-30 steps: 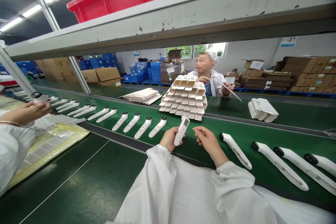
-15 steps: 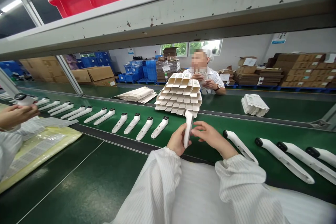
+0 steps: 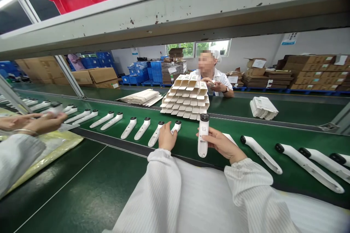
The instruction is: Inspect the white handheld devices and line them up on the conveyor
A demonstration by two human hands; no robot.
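Note:
My right hand (image 3: 222, 143) holds a white handheld device (image 3: 203, 142) upright, its black end up and a small printed label facing me. My left hand (image 3: 167, 137) is over the green belt (image 3: 109, 136), its fingers apart between two white devices; the fingers partly cover the device (image 3: 175, 127) on their right, and whether they touch it I cannot tell. A row of similar devices lies on the belt to the left, among them one (image 3: 142, 128) near the middle. More lie to the right, such as the one (image 3: 262, 154) beyond my right wrist.
Behind the belt stands a stack of open white boxes (image 3: 186, 96), with flat cartons (image 3: 142, 97) beside it. A person (image 3: 218, 80) works opposite. At the left, another person's hands (image 3: 43, 122) hold a blurred white item. A metal shelf beam (image 3: 164, 11) crosses above.
My left hand has let go of the device and moved left over the belt. My right hand now holds the device, turned label-side towards me. The belt devices have shifted right.

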